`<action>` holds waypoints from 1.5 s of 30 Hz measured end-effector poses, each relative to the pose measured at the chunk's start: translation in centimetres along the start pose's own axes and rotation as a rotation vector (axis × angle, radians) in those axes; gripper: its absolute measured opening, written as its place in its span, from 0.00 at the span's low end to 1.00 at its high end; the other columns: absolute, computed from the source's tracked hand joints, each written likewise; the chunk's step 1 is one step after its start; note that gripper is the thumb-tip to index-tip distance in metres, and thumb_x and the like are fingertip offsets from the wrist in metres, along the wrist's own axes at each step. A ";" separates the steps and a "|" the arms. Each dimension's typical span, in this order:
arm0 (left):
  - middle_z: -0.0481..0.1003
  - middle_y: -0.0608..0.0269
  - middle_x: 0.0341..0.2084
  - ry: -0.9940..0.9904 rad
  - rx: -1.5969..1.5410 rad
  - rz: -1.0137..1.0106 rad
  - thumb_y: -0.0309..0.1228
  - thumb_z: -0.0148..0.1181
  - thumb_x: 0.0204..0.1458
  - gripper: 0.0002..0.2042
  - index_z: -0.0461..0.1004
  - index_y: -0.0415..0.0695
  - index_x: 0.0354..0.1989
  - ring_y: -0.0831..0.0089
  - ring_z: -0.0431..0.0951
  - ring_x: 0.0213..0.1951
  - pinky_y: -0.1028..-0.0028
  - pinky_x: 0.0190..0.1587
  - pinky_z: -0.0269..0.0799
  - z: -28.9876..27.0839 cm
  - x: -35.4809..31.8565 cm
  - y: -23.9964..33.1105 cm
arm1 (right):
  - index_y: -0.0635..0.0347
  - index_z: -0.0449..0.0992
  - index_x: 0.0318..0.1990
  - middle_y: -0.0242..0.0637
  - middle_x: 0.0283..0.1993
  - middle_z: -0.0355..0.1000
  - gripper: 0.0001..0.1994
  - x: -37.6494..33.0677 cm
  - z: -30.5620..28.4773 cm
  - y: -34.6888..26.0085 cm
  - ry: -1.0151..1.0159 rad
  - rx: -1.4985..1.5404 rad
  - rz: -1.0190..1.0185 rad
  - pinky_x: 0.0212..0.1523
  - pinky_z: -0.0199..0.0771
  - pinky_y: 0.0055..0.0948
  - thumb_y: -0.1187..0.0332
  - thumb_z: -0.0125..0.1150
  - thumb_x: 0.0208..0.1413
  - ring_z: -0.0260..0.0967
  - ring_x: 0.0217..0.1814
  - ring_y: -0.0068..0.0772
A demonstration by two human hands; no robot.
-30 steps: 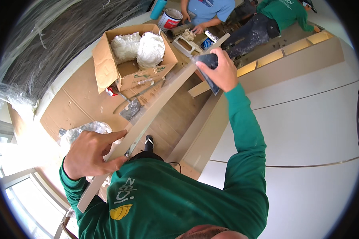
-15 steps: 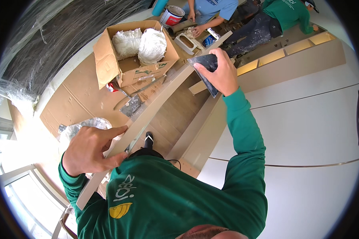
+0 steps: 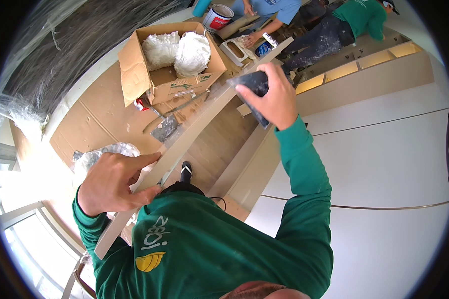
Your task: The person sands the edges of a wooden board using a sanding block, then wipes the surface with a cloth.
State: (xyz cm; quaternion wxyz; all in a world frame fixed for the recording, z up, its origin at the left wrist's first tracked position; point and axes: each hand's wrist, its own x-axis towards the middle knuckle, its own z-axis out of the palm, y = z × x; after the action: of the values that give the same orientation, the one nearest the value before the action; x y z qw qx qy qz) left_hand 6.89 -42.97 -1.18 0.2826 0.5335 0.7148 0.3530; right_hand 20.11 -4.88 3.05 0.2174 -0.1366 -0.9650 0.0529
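A long, narrow, beige board (image 3: 189,138) runs slantwise from beside my body to the far right. My left hand (image 3: 112,183) pinches its near part, with a finger on top and the thumb against the near side. Farther along, my right hand (image 3: 280,99) holds a dark, dusty folded sheet (image 3: 253,82) that looks like black sandpaper. The sheet lies at the board's edge, slightly blurred. My right fingers curl behind it and are partly hidden.
An open cardboard box (image 3: 184,92) holding white fluffy rolls stands beyond the board, on flat cardboard (image 3: 92,112). A putty knife (image 3: 164,128) lies nearby. A paint can (image 3: 218,17) and two co-workers are at the far side. White panels (image 3: 374,159) stand at right.
My right hand and the dark sheet have shifted slightly left along the board, and the sheet has tilted. My left hand keeps its hold. The co-worker in blue has moved their hands slightly.
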 end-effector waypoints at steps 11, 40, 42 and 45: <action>0.70 0.54 0.11 0.006 0.022 0.000 0.45 0.72 0.48 0.33 0.83 0.35 0.59 0.55 0.71 0.15 0.58 0.26 0.65 0.1 -0.1 0.0 | 0.58 0.75 0.52 0.46 0.49 0.77 0.29 -0.6 0.2 -0.4 0.030 0.019 -0.053 0.47 0.80 0.50 0.50 0.83 0.51 0.79 0.48 0.56; 0.70 0.53 0.12 0.001 0.046 0.034 0.46 0.72 0.50 0.32 0.82 0.35 0.60 0.55 0.75 0.17 0.59 0.28 0.68 0.2 -0.1 -0.2 | 0.61 0.74 0.53 0.49 0.50 0.76 0.30 -2.4 -0.1 -3.5 -0.011 0.041 -0.072 0.50 0.79 0.47 0.54 0.84 0.52 0.78 0.49 0.56; 0.70 0.54 0.12 0.014 0.031 0.022 0.46 0.72 0.51 0.31 0.83 0.36 0.60 0.55 0.75 0.17 0.59 0.29 0.69 0.2 -0.2 -0.2 | 0.62 0.74 0.52 0.48 0.50 0.76 0.30 -2.1 0.0 -3.6 -0.014 0.053 -0.033 0.50 0.79 0.47 0.54 0.84 0.52 0.78 0.50 0.56; 0.71 0.54 0.12 0.006 0.032 0.018 0.46 0.72 0.51 0.31 0.83 0.37 0.59 0.56 0.75 0.17 0.59 0.29 0.69 0.3 -0.3 -0.1 | 0.57 0.76 0.51 0.45 0.47 0.77 0.29 -2.0 0.5 -2.3 0.060 0.030 -0.043 0.46 0.80 0.51 0.51 0.83 0.50 0.79 0.47 0.56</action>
State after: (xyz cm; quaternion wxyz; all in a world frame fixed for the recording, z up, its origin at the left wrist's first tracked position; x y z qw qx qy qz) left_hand 7.12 -43.22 -1.39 0.2688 0.5434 0.7162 0.3457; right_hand 21.02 -7.71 2.15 0.2492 -0.1142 -0.9599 0.0588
